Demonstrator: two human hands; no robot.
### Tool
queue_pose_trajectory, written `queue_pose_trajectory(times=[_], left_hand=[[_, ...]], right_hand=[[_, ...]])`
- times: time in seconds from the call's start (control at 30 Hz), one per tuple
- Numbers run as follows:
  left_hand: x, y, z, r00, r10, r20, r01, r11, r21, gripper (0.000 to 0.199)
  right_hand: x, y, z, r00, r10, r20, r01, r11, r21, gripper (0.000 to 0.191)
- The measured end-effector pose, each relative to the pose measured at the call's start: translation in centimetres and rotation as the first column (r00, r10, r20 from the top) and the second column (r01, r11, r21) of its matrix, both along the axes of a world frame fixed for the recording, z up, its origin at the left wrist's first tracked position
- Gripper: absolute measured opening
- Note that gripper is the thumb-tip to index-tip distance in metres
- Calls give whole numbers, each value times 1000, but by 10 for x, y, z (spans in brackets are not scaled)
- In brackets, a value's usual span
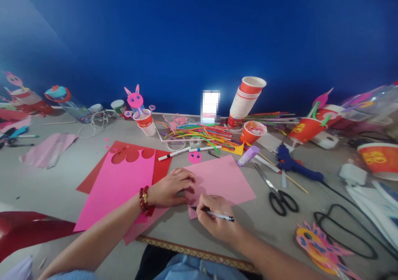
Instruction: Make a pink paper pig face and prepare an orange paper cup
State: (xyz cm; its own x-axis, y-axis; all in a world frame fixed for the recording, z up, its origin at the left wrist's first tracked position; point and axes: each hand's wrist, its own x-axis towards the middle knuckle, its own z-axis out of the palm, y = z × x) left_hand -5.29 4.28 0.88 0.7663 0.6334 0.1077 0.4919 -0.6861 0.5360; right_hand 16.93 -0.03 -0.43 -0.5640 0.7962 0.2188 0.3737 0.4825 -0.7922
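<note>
A light pink sheet of paper [222, 176] lies on the table before me. My right hand [214, 217] is closed around a black and white marker [220, 216], its tip down at the sheet's lower left corner. Fingers stretched out, my left hand [172, 186] rests flat across the left edge of that sheet. Under my left wrist are a hot pink sheet [124, 188] with round cut-outs along its top and a red sheet [166, 161]. Just above the light pink sheet lies a small pink round face with eyes [195, 157].
Behind the paper lie two white markers [174, 153] and a heap of coloured pipe cleaners [202, 132]. To the right are a purple glue stick [248, 155], scissors [280, 197] and a blue glue gun [292, 166] with its cord. Stacked paper cups [245, 101] lean near the wall.
</note>
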Motion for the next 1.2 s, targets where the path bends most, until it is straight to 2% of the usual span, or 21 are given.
queue_pose_trajectory(times=[1.2], left_hand=[[0, 0, 0, 1000, 5, -4, -5, 1000, -12, 25]], right_hand=[[3, 0, 5, 1000, 4, 3, -4, 1000, -27, 14]])
